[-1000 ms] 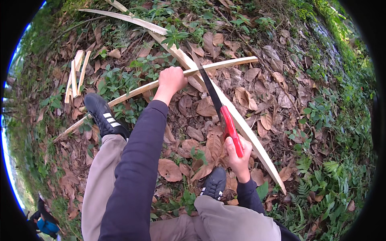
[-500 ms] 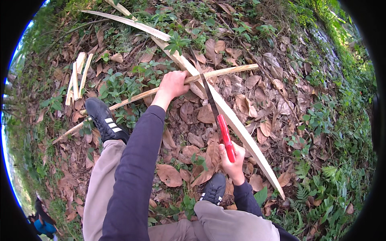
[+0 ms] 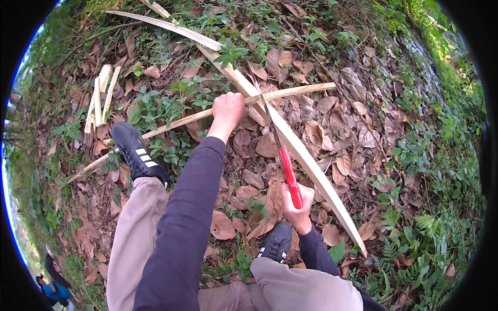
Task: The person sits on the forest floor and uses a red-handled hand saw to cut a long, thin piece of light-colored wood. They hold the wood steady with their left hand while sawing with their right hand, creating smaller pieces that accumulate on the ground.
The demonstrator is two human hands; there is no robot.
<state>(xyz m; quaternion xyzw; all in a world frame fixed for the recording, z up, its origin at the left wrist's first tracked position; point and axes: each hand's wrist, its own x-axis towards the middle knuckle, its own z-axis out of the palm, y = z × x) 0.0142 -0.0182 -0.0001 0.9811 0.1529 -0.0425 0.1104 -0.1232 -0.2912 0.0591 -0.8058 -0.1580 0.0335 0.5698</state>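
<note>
My left hand [image 3: 229, 112] is closed over a thin wooden strip [image 3: 179, 123], pressing it where it lies across a longer pale plank [image 3: 301, 150]. My right hand [image 3: 300, 206] grips the red handle of a handsaw [image 3: 288, 171]. The saw's dark, narrow blade crosses the strip just to the right of my left hand, over the plank. How deep the blade sits in the wood cannot be made out. My left shoe [image 3: 136, 150] is close against the strip's lower left part.
Several short cut wood pieces [image 3: 98, 101] lie in a small pile at the left. A curved pale slat [image 3: 171, 28] rests on the plank's far end. Dry leaves and green plants cover the ground. Another person [image 3: 56, 290] is at the far lower left.
My left hand and forearm have shifted a little to the right along the strip. The strip's right end has slid slightly rightward. The saw handle has moved slightly left.
</note>
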